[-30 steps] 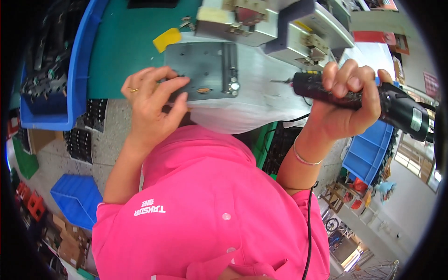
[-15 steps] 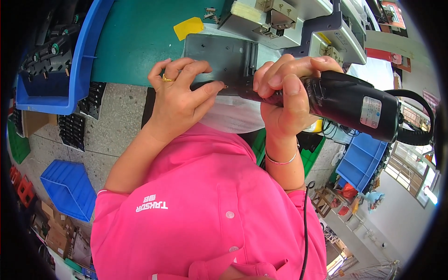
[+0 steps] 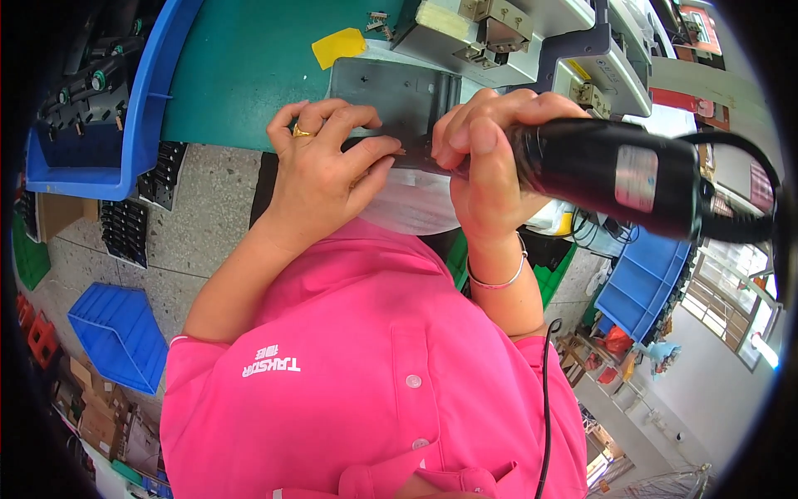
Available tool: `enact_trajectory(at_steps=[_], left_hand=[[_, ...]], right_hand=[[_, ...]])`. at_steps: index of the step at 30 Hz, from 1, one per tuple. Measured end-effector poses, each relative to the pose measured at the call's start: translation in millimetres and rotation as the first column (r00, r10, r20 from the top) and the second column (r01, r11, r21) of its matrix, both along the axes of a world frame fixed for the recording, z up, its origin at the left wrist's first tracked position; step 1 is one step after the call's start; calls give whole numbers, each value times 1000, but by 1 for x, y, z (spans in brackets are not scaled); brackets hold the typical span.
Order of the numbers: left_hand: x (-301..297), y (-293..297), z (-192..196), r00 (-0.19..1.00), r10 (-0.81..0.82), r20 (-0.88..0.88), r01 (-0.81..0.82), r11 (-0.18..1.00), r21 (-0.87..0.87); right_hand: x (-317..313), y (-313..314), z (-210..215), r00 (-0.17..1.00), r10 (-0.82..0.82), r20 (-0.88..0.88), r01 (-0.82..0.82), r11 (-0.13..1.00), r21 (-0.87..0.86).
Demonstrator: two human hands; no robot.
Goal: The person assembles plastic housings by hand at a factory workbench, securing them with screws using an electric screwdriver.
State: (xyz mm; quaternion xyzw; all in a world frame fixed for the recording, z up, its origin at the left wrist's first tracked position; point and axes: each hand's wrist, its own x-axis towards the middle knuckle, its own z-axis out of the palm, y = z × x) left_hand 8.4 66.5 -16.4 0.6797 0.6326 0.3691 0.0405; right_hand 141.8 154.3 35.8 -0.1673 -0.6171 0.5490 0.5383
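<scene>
My right hand (image 3: 486, 158) is wrapped around a black corded power screwdriver (image 3: 611, 175), held nearly level with its cable end toward the right. Its narrow front end points left, toward the fingertips of my left hand (image 3: 328, 158). That left hand, with a ring on one finger, is closed on a black plastic part (image 3: 359, 143) whose shape is mostly covered by the fingers. Thumb and fingertips meet close to the tool's tip; the exact contact point is too small to make out. Just beyond both hands lies a dark grey plastic panel (image 3: 395, 91) on the green-topped bench.
A yellow paper piece (image 3: 338, 48) and several small metal parts (image 3: 378, 23) lie on the green bench (image 3: 241, 75). Metal fixtures (image 3: 474, 41) stand at the back right. At left is a blue bin (image 3: 91, 179) of black parts. A black cable (image 3: 740, 145) trails from the tool.
My right hand and the screwdriver have shifted left, closer to my left hand, and the tool now lies more level. The left hand has barely moved.
</scene>
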Motion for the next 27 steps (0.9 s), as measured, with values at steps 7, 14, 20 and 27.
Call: enact_trajectory(at_steps=[7, 14, 20, 27], left_hand=[[1, 2, 7, 1000, -27, -14, 27, 998, -61], [3, 1, 2, 999, -35, -14, 34, 998, -43], [4, 3, 2, 999, -30, -25, 28, 997, -73], [11, 6, 8, 998, -58, -16, 56, 995, -82]], right_hand=[[-4, -4, -10, 978, -164, 130, 154, 984, 86], [-4, -1, -3, 952, -289, 100, 253, 928, 273], [-4, -1, -14, 978, -137, 160, 143, 989, -25], [52, 7, 11, 959, -282, -25, 281, 943, 178]])
